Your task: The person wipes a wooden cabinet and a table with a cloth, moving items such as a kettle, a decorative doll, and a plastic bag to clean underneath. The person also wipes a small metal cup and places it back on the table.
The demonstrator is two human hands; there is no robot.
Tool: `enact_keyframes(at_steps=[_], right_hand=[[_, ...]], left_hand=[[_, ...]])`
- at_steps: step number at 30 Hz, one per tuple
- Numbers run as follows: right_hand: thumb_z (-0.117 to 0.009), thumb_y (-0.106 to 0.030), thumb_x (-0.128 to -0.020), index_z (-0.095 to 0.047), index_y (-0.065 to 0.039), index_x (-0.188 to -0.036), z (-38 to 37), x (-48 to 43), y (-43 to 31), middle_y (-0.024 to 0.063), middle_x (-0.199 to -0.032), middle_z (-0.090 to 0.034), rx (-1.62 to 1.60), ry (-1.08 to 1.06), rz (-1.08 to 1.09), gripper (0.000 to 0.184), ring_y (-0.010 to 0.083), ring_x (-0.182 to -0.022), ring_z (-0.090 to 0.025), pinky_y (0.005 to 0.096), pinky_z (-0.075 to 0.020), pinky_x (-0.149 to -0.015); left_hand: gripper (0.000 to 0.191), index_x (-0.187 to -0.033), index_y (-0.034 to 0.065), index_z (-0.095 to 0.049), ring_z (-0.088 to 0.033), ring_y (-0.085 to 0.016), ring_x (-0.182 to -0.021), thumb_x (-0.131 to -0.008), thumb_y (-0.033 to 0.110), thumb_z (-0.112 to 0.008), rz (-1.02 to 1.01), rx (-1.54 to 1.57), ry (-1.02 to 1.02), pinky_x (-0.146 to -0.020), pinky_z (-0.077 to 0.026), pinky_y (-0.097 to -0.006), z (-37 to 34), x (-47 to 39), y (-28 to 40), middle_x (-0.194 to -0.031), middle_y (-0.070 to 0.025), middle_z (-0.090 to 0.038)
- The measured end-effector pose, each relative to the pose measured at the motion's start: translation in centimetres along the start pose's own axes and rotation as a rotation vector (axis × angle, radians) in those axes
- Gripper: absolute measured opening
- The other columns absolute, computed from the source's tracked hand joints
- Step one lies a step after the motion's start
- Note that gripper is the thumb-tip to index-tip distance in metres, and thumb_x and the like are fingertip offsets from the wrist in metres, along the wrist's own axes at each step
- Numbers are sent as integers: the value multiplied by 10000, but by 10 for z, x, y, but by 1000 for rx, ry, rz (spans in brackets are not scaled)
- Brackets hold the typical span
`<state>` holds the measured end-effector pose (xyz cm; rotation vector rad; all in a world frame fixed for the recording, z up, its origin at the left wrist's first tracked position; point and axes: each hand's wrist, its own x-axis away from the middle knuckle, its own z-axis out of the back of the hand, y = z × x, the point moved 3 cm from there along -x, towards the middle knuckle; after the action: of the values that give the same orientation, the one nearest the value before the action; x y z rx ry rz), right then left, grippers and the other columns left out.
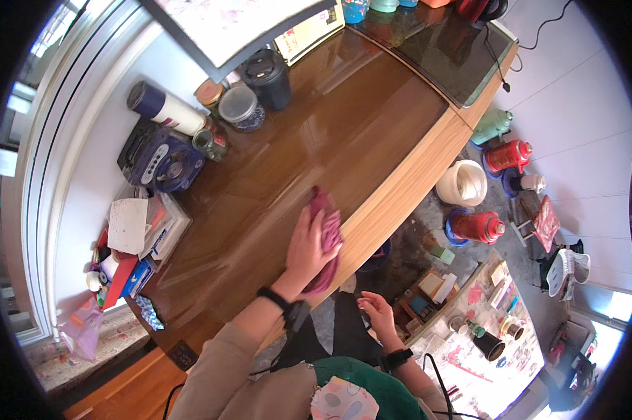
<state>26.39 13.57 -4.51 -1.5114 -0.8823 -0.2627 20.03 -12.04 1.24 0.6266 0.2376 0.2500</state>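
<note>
My left hand (pixel 306 247) grips a crumpled maroon cloth (pixel 323 281), which rests on the brown tabletop (pixel 342 131) by its pale wooden front edge (pixel 389 194). Part of the cloth is hidden beneath the palm and fingers. A dark band circles that wrist. Below the table edge, in front of my body, hangs my right hand (pixel 380 314); its fingers are loosely bent and apart, with nothing in them. The surface looks glossy and shows streaky reflections.
A monitor (pixel 226 31), a black lidded bin (pixel 266 79), jars (pixel 241 108), a blue radio-like device (pixel 158 157) and a box of papers (pixel 163 231) line the wall side. Red thermos flasks (pixel 476 227), a white bucket (pixel 461 182) and a cluttered side table (pixel 436 357) stand right.
</note>
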Motion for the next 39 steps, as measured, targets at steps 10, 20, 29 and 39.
enact_keyframes(at_steps=[10, 20, 29, 39], right_hand=[[-538, -56, -881, -556, -4, -1139, 75, 21, 10, 71, -974, -635, -43, 243, -57, 264, 128, -847, -591, 249, -464, -783], [-559, -48, -872, -563, -3, -1127, 18, 60, 53, 67, -964, -639, 159, 129, 6, 259, 121, -886, -591, 248, -469, -810], [-604, -130, -852, -602, -43, -1099, -110, 102, 99, 54, -943, -660, 431, -66, 137, 261, 114, -882, -616, 258, -482, -785], [-612, -179, -850, -611, -64, -1089, -191, 124, 105, 55, -921, -661, 759, -211, 197, 265, 124, -810, -607, 275, -487, -745]], left_hand=[[738, -1294, 44, -376, -409, -399, -1199, -699, 296, -732, -229, 42, 171, -995, -379, -435, -89, -203, 69, -1297, -252, -388], [745, -1291, 93, -402, -462, -370, -1167, -666, 269, -766, -220, 12, 115, -969, -421, -426, -22, -46, 20, -1314, -200, -403], [732, -1312, 88, -396, -403, -367, -1225, -684, 262, -729, 68, -18, -47, -1015, -357, -411, 128, 228, -97, -1367, -197, -368], [769, -1269, 73, -431, -343, -346, -1285, -593, 194, -779, 477, -87, 26, -1060, -301, -413, 233, 483, -189, -1360, -175, -388]])
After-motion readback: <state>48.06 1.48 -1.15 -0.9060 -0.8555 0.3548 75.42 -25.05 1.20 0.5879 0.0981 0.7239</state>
